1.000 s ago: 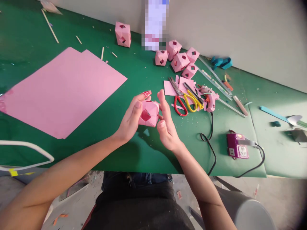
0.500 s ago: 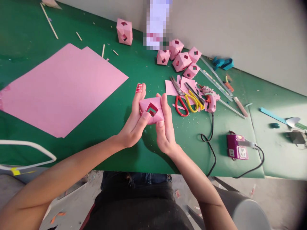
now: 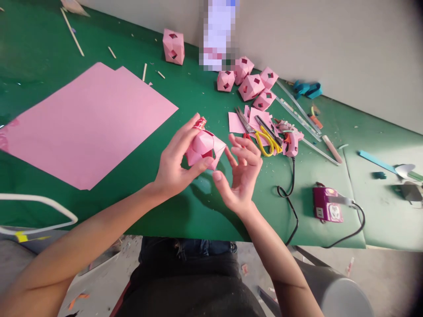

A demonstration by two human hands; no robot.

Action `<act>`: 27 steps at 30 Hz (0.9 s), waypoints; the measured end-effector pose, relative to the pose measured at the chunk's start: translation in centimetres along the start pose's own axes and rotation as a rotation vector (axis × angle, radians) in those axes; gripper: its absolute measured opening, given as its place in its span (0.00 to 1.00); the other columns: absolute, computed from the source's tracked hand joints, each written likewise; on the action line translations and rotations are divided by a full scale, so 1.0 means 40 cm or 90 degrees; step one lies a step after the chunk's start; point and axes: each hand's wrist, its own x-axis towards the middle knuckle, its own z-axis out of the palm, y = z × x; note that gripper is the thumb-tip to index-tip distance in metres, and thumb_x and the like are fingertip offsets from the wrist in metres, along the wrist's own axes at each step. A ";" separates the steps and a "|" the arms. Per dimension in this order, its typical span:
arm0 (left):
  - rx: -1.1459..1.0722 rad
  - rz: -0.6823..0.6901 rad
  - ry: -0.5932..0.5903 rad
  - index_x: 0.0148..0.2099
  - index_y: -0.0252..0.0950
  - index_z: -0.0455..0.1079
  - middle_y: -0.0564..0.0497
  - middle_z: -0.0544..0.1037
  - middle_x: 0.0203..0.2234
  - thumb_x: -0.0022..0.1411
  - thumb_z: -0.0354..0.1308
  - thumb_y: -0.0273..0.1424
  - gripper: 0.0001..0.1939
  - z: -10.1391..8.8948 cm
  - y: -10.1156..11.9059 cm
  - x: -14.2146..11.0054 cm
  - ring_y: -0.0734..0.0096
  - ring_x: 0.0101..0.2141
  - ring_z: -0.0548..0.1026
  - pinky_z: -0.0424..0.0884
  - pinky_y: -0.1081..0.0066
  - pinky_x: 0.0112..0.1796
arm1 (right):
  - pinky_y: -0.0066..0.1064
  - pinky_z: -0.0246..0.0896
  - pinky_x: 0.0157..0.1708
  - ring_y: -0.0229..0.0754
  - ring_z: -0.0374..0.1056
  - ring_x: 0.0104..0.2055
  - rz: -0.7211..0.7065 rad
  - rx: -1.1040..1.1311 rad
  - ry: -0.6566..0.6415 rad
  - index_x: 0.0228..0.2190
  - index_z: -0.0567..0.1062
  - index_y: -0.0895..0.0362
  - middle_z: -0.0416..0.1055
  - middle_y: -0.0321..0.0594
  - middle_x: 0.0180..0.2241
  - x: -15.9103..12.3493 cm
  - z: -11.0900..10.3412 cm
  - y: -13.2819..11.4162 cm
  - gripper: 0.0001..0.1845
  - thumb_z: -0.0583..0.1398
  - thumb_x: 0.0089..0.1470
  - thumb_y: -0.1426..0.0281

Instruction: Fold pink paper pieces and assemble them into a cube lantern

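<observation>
Between the thumb and fingers of my left hand (image 3: 176, 160) is a folded pink paper box (image 3: 203, 147) with cut-out openings, held tilted above the table. One finger of that hand wears a red patterned wrap (image 3: 199, 123). Just right of the box, my right hand (image 3: 243, 176) has its fingers curved and apart, with nothing in it; the fingertips are near the box's right corner. Beyond the right hand lie scissors (image 3: 264, 143) with yellow and red handles, partly hidden by its fingers, on pink paper scraps (image 3: 235, 122).
On the green table (image 3: 158, 215) lie large pink sheets (image 3: 89, 127) at left. Several finished pink boxes (image 3: 251, 87) stand at the back. A pink glue gun (image 3: 292, 141) with a black cord, a purple power adapter (image 3: 327, 204) and clear strips (image 3: 299, 118) are at right.
My right hand has let go of the paper box and moved right, its fingers opening. The box has turned and tilted in my left hand, which has shifted slightly left.
</observation>
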 end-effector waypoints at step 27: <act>0.063 0.169 -0.001 0.81 0.48 0.46 0.40 0.55 0.75 0.77 0.45 0.54 0.38 0.013 -0.020 -0.005 0.37 0.74 0.61 0.61 0.35 0.71 | 0.59 0.66 0.69 0.58 0.64 0.73 0.117 -0.020 -0.040 0.43 0.78 0.50 0.58 0.45 0.74 0.006 0.013 -0.079 0.08 0.61 0.70 0.60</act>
